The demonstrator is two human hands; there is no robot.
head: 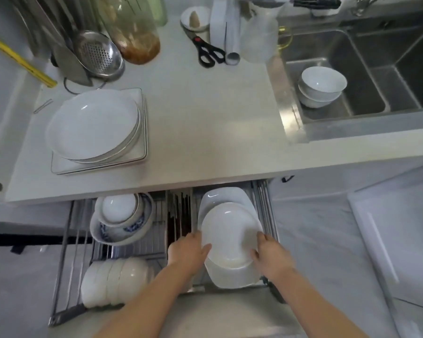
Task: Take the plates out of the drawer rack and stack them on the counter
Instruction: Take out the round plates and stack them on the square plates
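Note:
The wire drawer rack (66, 259) is pulled out below the counter (205, 123). In its right section a round white plate (230, 230) lies on top of larger white plates (226, 195). My left hand (188, 252) grips that round plate at its left rim, thumb over the edge. My right hand (271, 254) holds its right rim the same way. On the counter's left side stands a stack of round white plates (93, 123) on square white plates (134, 157).
The rack's left section holds nested bowls (122, 215), one blue-patterned, and a row of white bowls (115, 281). Chopsticks (180, 213) fill the middle slot. Scissors (209, 51), a strainer (100, 54), a jar (134, 32) stand at the counter's back. Bowls (321, 85) sit in the sink.

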